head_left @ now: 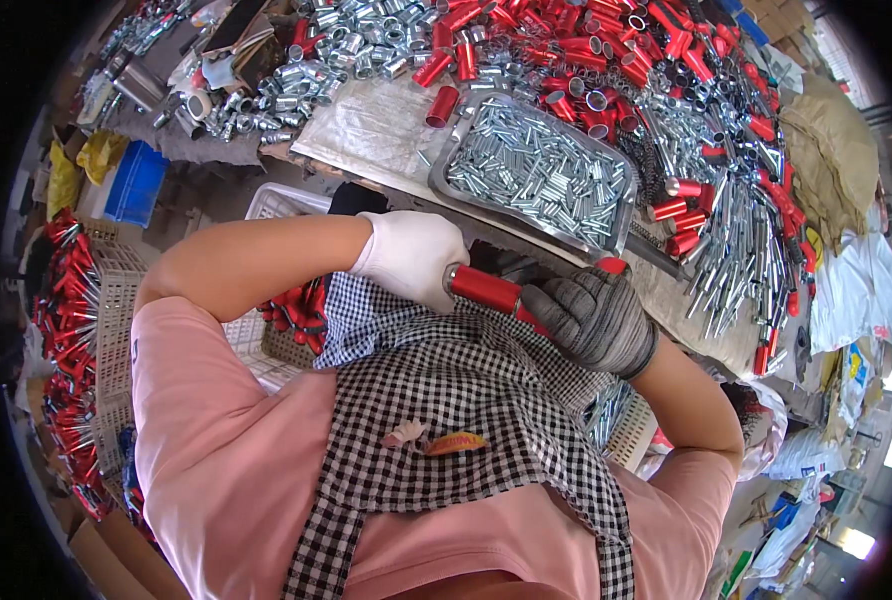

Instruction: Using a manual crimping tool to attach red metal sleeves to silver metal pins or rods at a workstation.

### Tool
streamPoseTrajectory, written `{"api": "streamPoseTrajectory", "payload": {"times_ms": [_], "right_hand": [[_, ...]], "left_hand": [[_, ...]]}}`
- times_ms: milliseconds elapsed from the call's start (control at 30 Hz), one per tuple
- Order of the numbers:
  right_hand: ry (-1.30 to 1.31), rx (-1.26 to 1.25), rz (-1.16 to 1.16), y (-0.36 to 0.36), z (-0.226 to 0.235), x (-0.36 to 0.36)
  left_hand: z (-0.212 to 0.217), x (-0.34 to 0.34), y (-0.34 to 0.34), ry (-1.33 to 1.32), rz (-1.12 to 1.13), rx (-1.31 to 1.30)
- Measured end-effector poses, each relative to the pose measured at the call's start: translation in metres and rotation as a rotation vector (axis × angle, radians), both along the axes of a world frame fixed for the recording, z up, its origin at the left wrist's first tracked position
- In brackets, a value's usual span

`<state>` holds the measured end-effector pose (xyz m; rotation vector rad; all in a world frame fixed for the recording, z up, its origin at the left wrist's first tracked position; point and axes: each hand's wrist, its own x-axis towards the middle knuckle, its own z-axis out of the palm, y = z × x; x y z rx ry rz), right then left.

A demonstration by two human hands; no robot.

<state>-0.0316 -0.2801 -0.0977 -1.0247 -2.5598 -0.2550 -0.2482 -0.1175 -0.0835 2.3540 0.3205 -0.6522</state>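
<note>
My left hand (421, 258), in a white glove, is closed around the near-left end of a red metal tube (484, 288) with a silver rim. At the tube's other end, my right hand (598, 318), in a grey striped glove, is closed with its fingers bent over the red piece. A small red part (612, 265) shows just beyond the right knuckles; I cannot tell whether it joins the tube. Both hands are in front of my checked apron (436, 400), near the bench edge. Just beyond them lies a clear tray (444, 182) full of short silver pins.
On the bench are piled red tubes (444, 105), silver collars (351, 50) and long metal rods (731, 265). To the left stand a crate (116, 330) beside red-handled parts and a blue bin (138, 183). A white basket (286, 200) is under the bench edge.
</note>
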Motion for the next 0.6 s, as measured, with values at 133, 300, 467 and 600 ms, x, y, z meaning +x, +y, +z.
{"api": "streamPoseTrajectory", "payload": {"times_ms": [133, 300, 467, 600], "right_hand": [[0.077, -0.055, -0.021, -0.002, 0.002, -0.003], [-0.026, 0.016, 0.112, -0.002, 0.002, 0.0], [0.118, -0.157, -0.073, -0.007, 0.008, -0.004], [0.428, -0.492, -0.35, -0.007, -0.001, -0.008]], "left_hand": [[-0.011, -0.001, 0.001, 0.0, -0.029, -0.083], [-0.031, -0.006, 0.002, 0.144, 0.016, -0.488], [-0.017, -0.004, -0.001, -0.021, 0.005, -0.282], [0.0, 0.002, 0.003, -0.121, 0.051, 0.343]]}}
